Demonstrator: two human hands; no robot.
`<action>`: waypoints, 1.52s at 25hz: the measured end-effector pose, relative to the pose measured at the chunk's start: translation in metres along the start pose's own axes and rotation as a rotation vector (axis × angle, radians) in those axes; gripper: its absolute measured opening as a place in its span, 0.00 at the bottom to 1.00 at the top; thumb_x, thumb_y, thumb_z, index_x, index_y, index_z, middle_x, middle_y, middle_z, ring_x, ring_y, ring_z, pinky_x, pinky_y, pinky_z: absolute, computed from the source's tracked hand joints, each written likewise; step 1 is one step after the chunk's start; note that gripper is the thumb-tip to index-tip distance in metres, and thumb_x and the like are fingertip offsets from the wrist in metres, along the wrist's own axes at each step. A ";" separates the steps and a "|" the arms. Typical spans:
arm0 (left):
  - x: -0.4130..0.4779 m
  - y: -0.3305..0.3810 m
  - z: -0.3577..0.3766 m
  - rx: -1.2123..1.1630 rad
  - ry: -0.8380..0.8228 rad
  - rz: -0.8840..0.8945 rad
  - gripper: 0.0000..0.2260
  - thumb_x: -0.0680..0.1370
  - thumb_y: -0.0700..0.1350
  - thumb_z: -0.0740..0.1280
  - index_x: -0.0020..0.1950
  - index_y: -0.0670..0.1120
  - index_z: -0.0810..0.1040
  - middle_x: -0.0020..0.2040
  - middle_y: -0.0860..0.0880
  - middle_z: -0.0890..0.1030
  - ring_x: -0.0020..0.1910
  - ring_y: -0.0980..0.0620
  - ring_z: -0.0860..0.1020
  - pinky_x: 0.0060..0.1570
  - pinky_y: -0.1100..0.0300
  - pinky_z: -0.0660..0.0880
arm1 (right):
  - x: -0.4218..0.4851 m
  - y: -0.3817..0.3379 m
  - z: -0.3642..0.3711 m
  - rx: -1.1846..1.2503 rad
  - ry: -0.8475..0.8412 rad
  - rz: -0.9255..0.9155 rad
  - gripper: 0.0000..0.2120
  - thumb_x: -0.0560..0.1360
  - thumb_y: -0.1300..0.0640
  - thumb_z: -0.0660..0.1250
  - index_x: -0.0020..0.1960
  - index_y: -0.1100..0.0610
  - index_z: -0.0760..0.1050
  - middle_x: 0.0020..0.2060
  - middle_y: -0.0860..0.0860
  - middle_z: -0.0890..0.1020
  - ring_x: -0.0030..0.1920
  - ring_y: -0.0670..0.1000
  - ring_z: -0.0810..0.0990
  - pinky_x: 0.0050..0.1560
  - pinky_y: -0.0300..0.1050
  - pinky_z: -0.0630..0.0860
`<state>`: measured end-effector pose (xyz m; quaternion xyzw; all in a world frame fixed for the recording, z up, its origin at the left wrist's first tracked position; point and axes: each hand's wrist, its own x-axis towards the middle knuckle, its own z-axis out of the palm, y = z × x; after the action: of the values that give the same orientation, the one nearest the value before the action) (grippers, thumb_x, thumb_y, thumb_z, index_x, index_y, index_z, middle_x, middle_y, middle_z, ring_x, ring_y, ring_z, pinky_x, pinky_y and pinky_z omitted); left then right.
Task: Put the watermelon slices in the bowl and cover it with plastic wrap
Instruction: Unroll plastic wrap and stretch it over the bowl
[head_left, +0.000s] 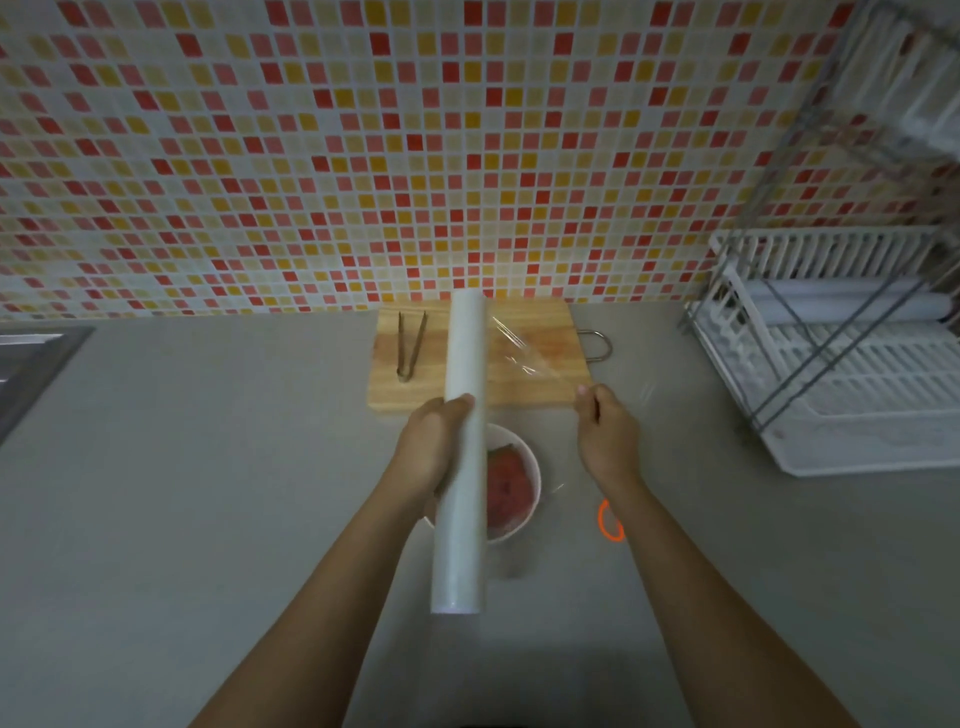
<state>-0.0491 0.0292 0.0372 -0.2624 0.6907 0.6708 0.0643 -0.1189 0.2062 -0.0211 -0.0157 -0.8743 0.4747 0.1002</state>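
Left hand (431, 447) grips plastic wrap roll (462, 452) (above bowl (532, 467)); right hand (605, 431) fingers pinch film (524, 358).

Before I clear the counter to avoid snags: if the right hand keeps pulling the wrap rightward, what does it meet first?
Probably nothing soon: right hand has bare counter ahead, then the white dish rack; depth is unclear.

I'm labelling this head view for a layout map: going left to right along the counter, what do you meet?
Sink edge → tongs → plastic wrap roll → right hand → dish rack.
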 end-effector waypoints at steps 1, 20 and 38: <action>0.000 -0.002 0.003 -0.025 0.003 -0.015 0.23 0.68 0.58 0.60 0.54 0.43 0.75 0.53 0.37 0.80 0.52 0.37 0.79 0.57 0.39 0.75 | 0.001 0.003 -0.004 -0.008 0.003 -0.007 0.15 0.79 0.56 0.57 0.35 0.59 0.66 0.29 0.57 0.73 0.32 0.55 0.70 0.32 0.45 0.54; 0.005 -0.042 -0.008 0.562 0.350 0.201 0.22 0.73 0.56 0.68 0.53 0.39 0.66 0.50 0.43 0.71 0.47 0.41 0.75 0.44 0.50 0.74 | -0.022 0.031 0.048 0.079 -0.196 0.131 0.18 0.79 0.54 0.57 0.31 0.51 0.61 0.26 0.47 0.70 0.30 0.46 0.68 0.30 0.45 0.55; 0.013 -0.063 -0.050 0.439 0.166 0.204 0.21 0.82 0.54 0.54 0.75 0.60 0.55 0.70 0.42 0.72 0.65 0.39 0.72 0.59 0.53 0.67 | -0.022 0.047 0.063 0.195 -0.260 0.282 0.17 0.79 0.52 0.57 0.45 0.66 0.74 0.41 0.62 0.80 0.43 0.57 0.77 0.45 0.51 0.72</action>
<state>-0.0189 -0.0205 -0.0203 -0.2254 0.8455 0.4840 -0.0053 -0.1127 0.1769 -0.0974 -0.0668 -0.8189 0.5644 -0.0797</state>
